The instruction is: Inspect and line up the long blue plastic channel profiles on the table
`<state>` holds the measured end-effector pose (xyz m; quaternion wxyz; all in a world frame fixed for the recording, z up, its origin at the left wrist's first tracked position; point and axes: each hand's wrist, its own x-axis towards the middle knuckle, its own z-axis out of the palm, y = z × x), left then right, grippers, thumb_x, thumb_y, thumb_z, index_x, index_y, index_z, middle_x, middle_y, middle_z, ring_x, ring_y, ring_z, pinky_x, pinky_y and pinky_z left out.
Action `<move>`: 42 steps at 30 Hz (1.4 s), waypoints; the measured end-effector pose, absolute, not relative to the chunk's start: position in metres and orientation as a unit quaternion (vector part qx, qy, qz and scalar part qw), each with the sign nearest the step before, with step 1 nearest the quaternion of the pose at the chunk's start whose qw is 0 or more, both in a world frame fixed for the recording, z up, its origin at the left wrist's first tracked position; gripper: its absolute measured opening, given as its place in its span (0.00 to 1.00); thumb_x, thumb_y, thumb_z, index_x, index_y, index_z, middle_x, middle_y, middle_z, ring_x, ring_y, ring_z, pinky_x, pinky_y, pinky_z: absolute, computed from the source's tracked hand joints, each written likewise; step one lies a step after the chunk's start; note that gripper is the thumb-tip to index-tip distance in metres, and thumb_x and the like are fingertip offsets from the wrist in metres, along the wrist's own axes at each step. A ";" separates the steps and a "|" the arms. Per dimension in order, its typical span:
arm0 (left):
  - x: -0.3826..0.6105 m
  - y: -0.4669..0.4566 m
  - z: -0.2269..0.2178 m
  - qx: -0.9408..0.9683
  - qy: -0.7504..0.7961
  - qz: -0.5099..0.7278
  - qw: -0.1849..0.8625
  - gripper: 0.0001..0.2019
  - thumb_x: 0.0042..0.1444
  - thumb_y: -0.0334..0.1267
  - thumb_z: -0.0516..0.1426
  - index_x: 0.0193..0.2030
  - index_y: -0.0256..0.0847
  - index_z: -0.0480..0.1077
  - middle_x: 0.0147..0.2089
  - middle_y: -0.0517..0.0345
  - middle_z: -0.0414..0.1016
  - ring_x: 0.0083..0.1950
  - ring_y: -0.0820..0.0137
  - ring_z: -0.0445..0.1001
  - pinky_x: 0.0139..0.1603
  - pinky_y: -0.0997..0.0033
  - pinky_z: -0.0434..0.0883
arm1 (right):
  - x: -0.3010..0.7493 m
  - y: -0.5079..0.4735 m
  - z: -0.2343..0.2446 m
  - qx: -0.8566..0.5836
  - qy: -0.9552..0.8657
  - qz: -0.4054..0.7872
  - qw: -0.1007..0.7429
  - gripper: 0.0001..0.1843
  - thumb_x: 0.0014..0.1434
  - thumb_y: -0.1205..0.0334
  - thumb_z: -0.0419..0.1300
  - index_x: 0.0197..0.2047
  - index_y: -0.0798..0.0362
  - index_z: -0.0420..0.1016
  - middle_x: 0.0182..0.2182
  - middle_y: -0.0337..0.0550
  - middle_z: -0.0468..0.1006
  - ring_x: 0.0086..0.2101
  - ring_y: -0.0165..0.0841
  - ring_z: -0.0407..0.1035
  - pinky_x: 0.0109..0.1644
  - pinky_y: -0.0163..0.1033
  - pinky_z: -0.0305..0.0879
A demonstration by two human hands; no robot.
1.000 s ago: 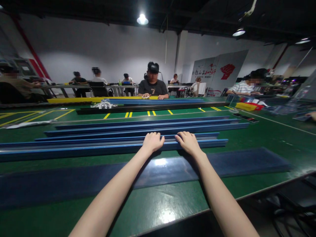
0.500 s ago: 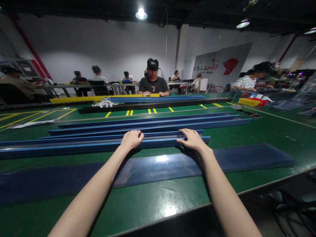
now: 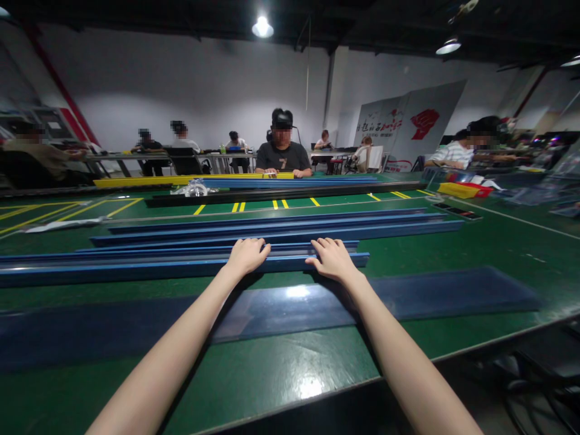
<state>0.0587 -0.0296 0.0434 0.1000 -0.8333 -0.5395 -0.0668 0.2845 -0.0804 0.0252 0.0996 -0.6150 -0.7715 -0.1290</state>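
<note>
A long blue channel-shaped strip (image 3: 290,263) lies crosswise on the green table in front of me. My left hand (image 3: 248,255) is closed over it, fingers bent across the channel toward its far wall. To the right, near the strip's right end, my right hand (image 3: 333,258) grips the same strip, fingers over the top and thumb at the near wall. The undersides of both hands are hidden. Between my forearms and beyond them, a flat, glossy, see-through dark sheet (image 3: 281,311) lies nearer to me.
More blue strips (image 3: 272,228) lie just beyond. Farther back are a black strip (image 3: 290,194), a yellow strip (image 3: 149,181) and a clear plastic bundle (image 3: 196,188). A person (image 3: 283,154) sits opposite. At right are a phone-like dark object (image 3: 457,211) and a yellow-red tray (image 3: 464,190).
The blue strip has slid left, its right end now farther left. My right hand has moved left with it, closer to my left hand, which has shifted slightly right.
</note>
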 end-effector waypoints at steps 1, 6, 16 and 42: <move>0.065 -0.030 0.043 -0.839 -0.530 -0.073 0.099 0.21 0.61 0.44 0.38 0.41 0.38 0.70 0.43 0.49 0.76 0.46 0.60 0.73 0.43 0.64 0.65 | 0.279 -0.080 0.025 -0.610 -0.776 -0.130 0.099 0.29 0.59 0.47 0.49 0.56 0.58 0.64 0.50 0.56 0.70 0.51 0.44 0.60 0.51 0.45 0.51; 0.089 -0.032 0.037 -0.854 -0.503 -0.098 0.087 0.20 0.62 0.42 0.39 0.41 0.39 0.70 0.43 0.50 0.75 0.46 0.63 0.73 0.44 0.66 0.64 | 0.257 -0.078 0.027 -0.594 -0.788 -0.127 0.102 0.31 0.58 0.43 0.49 0.54 0.59 0.65 0.46 0.56 0.72 0.47 0.45 0.62 0.49 0.45 0.53; 0.090 -0.033 0.035 -0.839 -0.526 -0.118 0.075 0.19 0.61 0.41 0.40 0.38 0.39 0.72 0.40 0.50 0.76 0.43 0.65 0.74 0.43 0.68 0.65 | 0.283 -0.068 0.036 -0.518 -0.849 -0.077 0.065 0.31 0.59 0.46 0.49 0.60 0.57 0.59 0.54 0.55 0.67 0.52 0.42 0.62 0.50 0.45 0.55; 0.094 -0.036 0.037 -0.840 -0.529 -0.057 0.106 0.17 0.61 0.38 0.40 0.42 0.37 0.68 0.43 0.48 0.73 0.46 0.62 0.71 0.42 0.66 0.64 | 0.324 -0.088 0.025 -0.571 -0.807 -0.101 0.111 0.29 0.62 0.48 0.44 0.58 0.60 0.62 0.54 0.55 0.67 0.53 0.40 0.61 0.55 0.44 0.54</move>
